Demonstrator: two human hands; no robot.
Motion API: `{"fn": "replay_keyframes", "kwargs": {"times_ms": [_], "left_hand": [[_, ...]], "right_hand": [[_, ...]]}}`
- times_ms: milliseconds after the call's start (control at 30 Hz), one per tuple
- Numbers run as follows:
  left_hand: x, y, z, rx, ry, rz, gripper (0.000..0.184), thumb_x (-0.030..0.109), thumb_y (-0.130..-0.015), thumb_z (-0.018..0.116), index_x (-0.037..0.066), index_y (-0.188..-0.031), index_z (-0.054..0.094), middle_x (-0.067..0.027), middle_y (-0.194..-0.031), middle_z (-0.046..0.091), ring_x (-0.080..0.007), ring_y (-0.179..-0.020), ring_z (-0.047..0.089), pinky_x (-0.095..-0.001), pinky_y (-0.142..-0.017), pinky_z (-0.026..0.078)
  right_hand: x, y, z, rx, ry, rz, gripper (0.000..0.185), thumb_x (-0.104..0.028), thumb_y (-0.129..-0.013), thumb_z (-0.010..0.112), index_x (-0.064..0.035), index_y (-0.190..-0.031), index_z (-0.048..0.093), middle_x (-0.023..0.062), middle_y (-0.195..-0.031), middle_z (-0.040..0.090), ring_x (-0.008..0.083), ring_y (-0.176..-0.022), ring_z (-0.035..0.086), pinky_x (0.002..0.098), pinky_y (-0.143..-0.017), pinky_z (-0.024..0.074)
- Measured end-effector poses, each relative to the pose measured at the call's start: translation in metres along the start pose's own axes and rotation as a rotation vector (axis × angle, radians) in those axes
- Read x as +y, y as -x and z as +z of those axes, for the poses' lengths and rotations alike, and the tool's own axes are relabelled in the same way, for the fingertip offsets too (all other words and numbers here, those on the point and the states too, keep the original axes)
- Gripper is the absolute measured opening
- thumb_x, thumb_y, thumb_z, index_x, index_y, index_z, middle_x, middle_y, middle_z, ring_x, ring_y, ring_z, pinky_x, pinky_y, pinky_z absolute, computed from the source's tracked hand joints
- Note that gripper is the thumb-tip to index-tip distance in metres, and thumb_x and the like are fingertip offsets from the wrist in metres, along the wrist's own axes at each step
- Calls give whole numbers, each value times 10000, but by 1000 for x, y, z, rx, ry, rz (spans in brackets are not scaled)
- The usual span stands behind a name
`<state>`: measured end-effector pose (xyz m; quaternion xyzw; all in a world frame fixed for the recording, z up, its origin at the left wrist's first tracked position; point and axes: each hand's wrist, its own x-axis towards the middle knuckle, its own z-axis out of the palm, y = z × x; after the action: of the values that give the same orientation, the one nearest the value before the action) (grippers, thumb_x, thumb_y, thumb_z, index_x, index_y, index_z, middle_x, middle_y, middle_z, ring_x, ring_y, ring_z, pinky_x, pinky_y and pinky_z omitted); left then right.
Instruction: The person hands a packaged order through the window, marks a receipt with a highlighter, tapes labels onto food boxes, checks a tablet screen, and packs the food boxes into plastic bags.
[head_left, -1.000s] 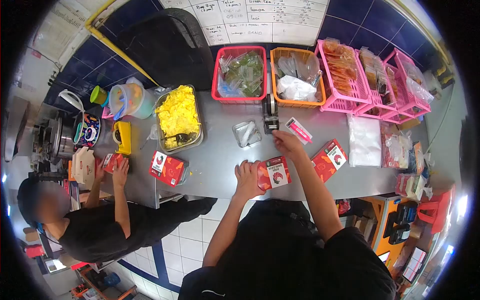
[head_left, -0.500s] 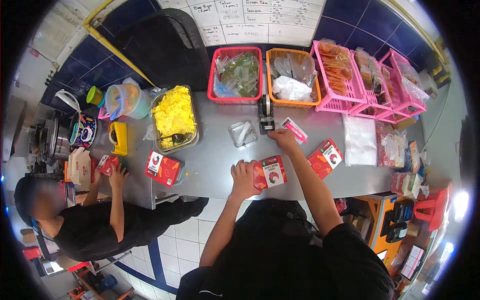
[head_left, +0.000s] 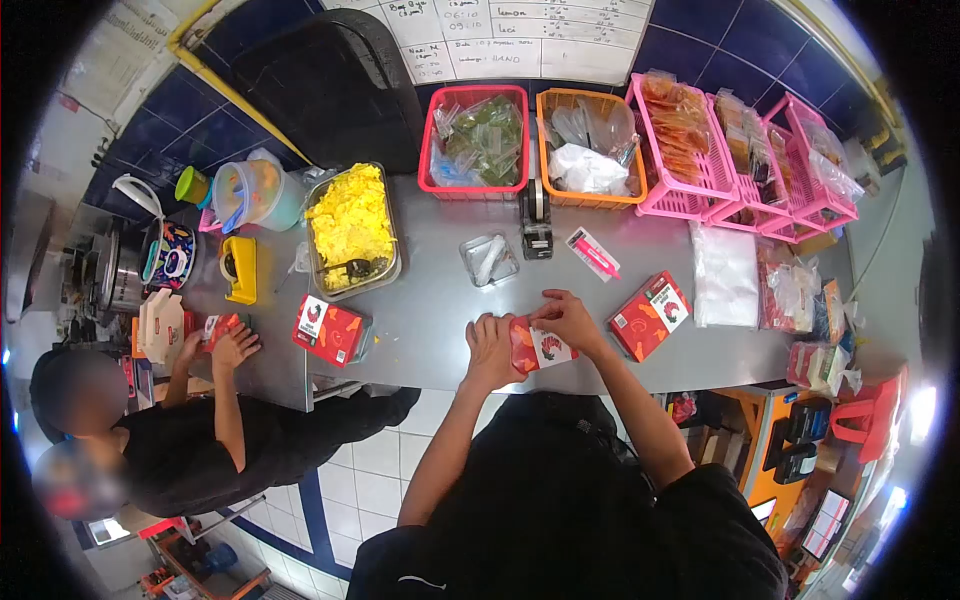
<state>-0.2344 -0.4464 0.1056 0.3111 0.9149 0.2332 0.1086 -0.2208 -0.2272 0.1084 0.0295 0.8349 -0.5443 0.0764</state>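
The left hand (head_left: 491, 352) is grasping the left side of a red and white cardboard box (head_left: 549, 350), with the fingers spread near its upper corner and the thumb near its lower edge. This box lies on the grey metal desk (head_left: 430, 325), close to the front edge and just before the person's body. The right hand (head_left: 566, 318) is placed over the upper part of the same box, its fingers bent and brought near each other; I cannot tell if they pinch something.

To the right of the hands there is a second red box with white panel (head_left: 650, 316), set at a slant. A third red box with white label (head_left: 329, 330) lies well apart, on the left side. Behind the held box stand a small clear tray (head_left: 489, 261), in which there is a whitish object, and a black tape dispenser (head_left: 537, 225). Beside the dispenser lies a pink tool in white packaging (head_left: 594, 254). Farther to the left, a clear rectangular container (head_left: 390, 272) carries yellow food (head_left: 352, 215) and a black spoon (head_left: 350, 267). At the far left, a co-worker's two hands (head_left: 235, 347) are at a small red box (head_left: 218, 330).
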Motion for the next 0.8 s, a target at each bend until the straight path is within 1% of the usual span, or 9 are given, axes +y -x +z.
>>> {"fn": "replay_keyframes", "kwargs": {"times_ms": [167, 267, 400, 467, 567, 600, 700, 733, 800], "left_hand": [[1, 0, -2, -4, -15, 9, 1136, 369, -466, 912, 61, -1409, 359, -183, -1273, 436, -396, -1305, 346, -591, -1098, 224], [2, -1, -2, -22, 0, 3, 1136, 356, -455, 916, 64, -1402, 362, -179, -1277, 432, -390, -1300, 349, -588, -1100, 225], [1, -2, -4, -7, -6, -7, 1124, 344, -448, 916, 76, -1393, 370, -176, -1265, 434, -387, -1299, 350, -583, -1102, 228], [3, -1, -3, 5, -10, 6, 1120, 338, -440, 921, 87, -1389, 380, -168, -1248, 443, -384, -1279, 365, -568, -1097, 240], [4, -1, -6, 13, 22, 20, 1117, 344, -444, 926, 93, -1390, 387, -162, -1253, 445, -381, -1256, 380, -549, -1086, 276], [5, -1, -8, 28, 25, 30, 1119, 349, -446, 929, 95, -1392, 389, -158, -1258, 446, -379, -1245, 387, -537, -1079, 300], [12, -4, -11, -56, 77, -9, 1120, 283, -459, 927, 72, -1402, 360, -168, -1264, 446, -393, -1275, 377, -548, -1071, 321], [13, -3, -12, -20, 31, 8, 1194, 378, -447, 964, 89, -1429, 348, -174, -1296, 448, -395, -1253, 393, -538, -1053, 366], [20, -4, -11, -21, 56, 0, 1244, 393, -433, 976, 87, -1449, 326, -184, -1334, 433, -404, -1272, 381, -540, -1054, 369]], "right_hand": [[-3, 1, 10, 137, -224, 38, 356, -83, -807, 791, -70, -1159, 740, 178, -1386, 507, 269, -1044, 677, 335, -871, 578], [3, -8, 15, 311, -130, -112, 367, -77, -814, 782, -63, -1175, 712, 167, -1356, 521, 242, -985, 678, 335, -840, 588], [15, -8, 31, 467, -137, 21, 271, -58, -812, 769, -49, -1078, 720, 152, -1289, 567, 260, -1068, 628, 374, -836, 570], [4, 7, 25, 408, 233, -249, 236, -225, -827, 766, -107, -1027, 726, 107, -1175, 638, 326, -1121, 563, 483, -959, 433], [-13, 11, 20, 202, 410, -133, 283, -329, -818, 777, -126, -1010, 737, 111, -1153, 641, 347, -1189, 532, 558, -1029, 368], [-10, 7, 18, 151, 459, -149, 402, -473, -771, 786, -129, -975, 750, 100, -1182, 638, 350, -1247, 495, 619, -1107, 262], [-12, 7, 16, 11, 657, -35, 702, -605, -641, 817, -146, -1159, 697, 119, -1312, 576, 378, -1316, 443, 659, -1109, 249], [-13, 10, 13, -40, 719, -2, 810, -649, -597, 827, -151, -1220, 680, 126, -1355, 555, 387, -1339, 425, 672, -1110, 245], [-17, 37, 24, 78, 978, -121, 1163, -695, -520, 838, -193, -1491, 443, 163, -1530, 381, 437, -1422, 315, 728, -1125, 164]]}}
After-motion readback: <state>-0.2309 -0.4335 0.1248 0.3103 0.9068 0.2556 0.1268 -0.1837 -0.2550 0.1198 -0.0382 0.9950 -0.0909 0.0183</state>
